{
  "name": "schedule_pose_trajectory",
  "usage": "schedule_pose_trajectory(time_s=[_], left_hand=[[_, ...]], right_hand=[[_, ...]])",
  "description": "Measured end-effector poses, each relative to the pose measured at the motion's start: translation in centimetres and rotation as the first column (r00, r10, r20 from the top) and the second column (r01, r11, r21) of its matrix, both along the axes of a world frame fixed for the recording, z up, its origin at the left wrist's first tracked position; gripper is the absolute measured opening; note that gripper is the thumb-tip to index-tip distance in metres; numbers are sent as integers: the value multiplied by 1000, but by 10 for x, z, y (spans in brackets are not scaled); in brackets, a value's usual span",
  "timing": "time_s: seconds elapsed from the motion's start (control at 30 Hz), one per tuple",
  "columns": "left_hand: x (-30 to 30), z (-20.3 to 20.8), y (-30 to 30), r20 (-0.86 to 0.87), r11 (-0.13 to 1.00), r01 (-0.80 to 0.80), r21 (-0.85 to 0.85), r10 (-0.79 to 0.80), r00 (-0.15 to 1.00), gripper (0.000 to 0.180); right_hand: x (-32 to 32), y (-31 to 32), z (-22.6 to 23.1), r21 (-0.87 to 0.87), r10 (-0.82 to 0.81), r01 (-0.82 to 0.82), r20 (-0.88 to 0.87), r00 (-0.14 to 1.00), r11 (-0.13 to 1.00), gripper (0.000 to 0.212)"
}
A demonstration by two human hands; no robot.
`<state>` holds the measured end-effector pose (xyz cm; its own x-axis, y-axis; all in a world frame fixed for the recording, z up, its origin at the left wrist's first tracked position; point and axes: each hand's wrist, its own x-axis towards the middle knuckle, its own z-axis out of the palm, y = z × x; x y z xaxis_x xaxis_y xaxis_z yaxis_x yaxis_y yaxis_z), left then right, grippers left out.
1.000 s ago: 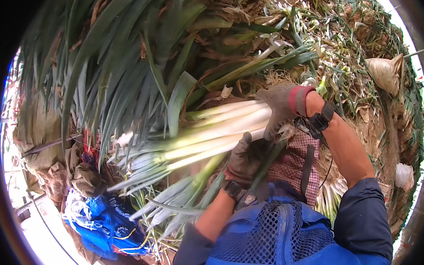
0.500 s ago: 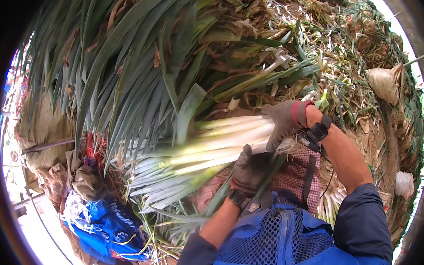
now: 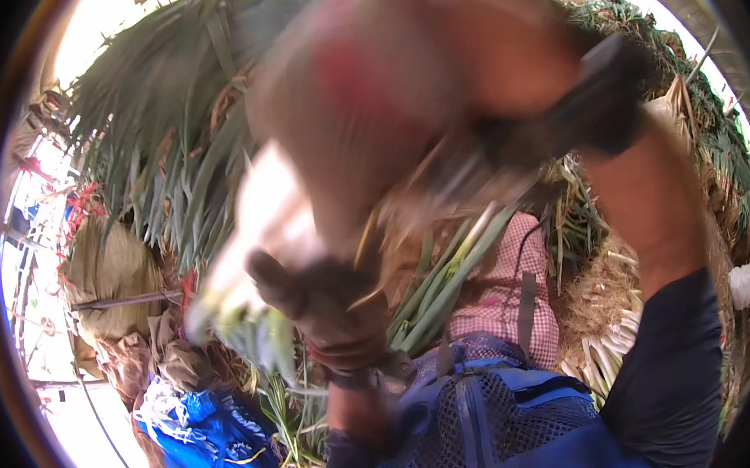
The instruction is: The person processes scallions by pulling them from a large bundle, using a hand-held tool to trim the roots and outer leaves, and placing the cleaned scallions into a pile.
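Observation:
A bundle of long green onions is raised and tilted in front of me, its white stalks pointing up and its green leaves down to the left, smeared by motion. My right hand, in a grey-brown glove with a red cuff, is very close to the camera and closed around the upper stalks; its fingers are blurred. Lower down, my gloved left hand is closed at the near side of the bundle, the thumb lying against the stalks. Several loose green onions lie beside it, across my lap.
A big heap of green onion leaves fills the far left. Blue plastic bags lie at lower left near a tan sack. More white-stalked onions and a pink checked cloth are by my right side.
Both hands have lifted the bundle; the right hand rose close to the camera and moved left. The bundle has turned from lying nearly level to a steep tilt. The view has shifted slightly.

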<state>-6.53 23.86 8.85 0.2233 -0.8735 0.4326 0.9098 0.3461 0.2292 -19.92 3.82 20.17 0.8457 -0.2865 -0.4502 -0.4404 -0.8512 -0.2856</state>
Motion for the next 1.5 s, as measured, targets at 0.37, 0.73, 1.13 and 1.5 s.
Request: schedule_pose_trajectory(time_s=[0.37,0.73,1.13,1.5], left_hand=[[-149,111,-158,392,765,-528,-368,643,658,31],[-196,-101,-115,261,588,244,771,-642,721,31],[-208,-232,-77,55,313,324,893,-789,611,36],[-189,-258,-72,9,287,398,871,-820,572,63]], right_hand=[[-185,29,70,205,-400,372,707,583,905,75],[-262,122,-183,803,-965,562,63,253,200,39],[-286,145,-248,571,-960,789,-6,280,227,59],[-284,97,-214,234,-749,861,-425,508,451,72]])
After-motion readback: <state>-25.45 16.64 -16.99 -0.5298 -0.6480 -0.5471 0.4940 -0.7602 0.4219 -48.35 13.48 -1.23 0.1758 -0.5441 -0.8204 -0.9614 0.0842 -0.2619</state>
